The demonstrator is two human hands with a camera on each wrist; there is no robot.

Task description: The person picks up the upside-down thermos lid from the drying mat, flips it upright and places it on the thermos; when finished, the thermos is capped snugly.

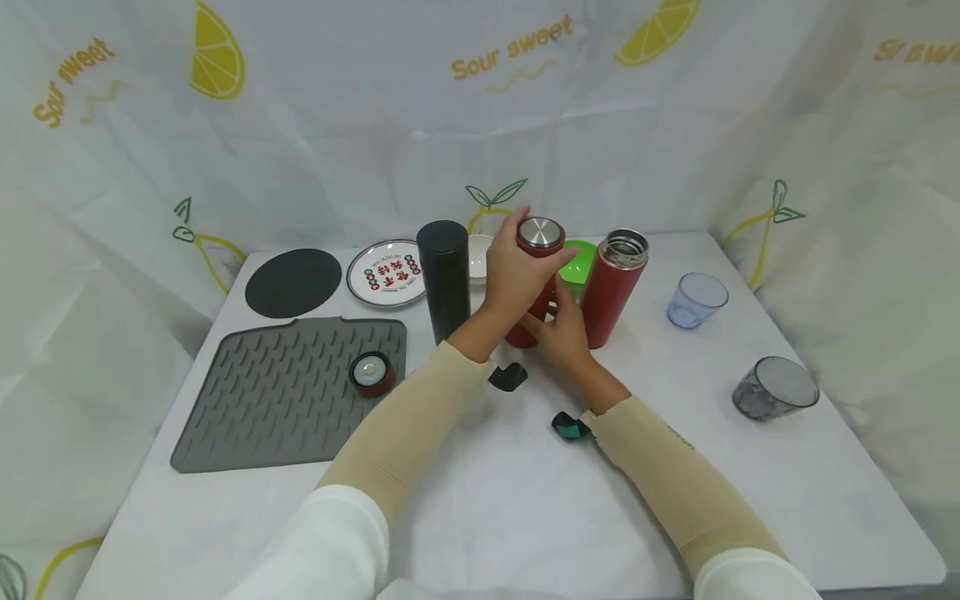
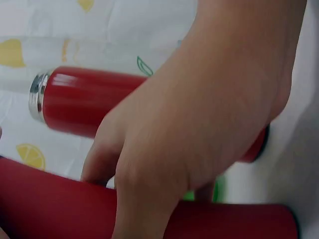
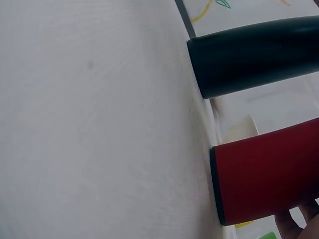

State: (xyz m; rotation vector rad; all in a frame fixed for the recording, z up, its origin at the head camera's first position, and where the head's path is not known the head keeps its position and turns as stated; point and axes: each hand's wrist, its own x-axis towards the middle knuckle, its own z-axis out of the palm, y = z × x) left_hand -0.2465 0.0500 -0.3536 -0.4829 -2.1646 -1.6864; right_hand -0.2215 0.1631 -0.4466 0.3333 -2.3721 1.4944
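Hands wrap the capped red flask (image 1: 534, 283) at table centre: right hand (image 1: 564, 333) curled round its base, left hand (image 1: 516, 271) gripping under the steel lid. Ribbed grey mat (image 1: 288, 392) lies at nine o'clock; open red flask (image 1: 615, 287) stands just beside at three; plate with red lettering (image 1: 386, 273) at eleven.

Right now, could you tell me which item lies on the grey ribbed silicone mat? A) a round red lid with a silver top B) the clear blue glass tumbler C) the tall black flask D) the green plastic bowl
A: a round red lid with a silver top lies on the grey ribbed silicone mat, while the other three stand off it on the white table.
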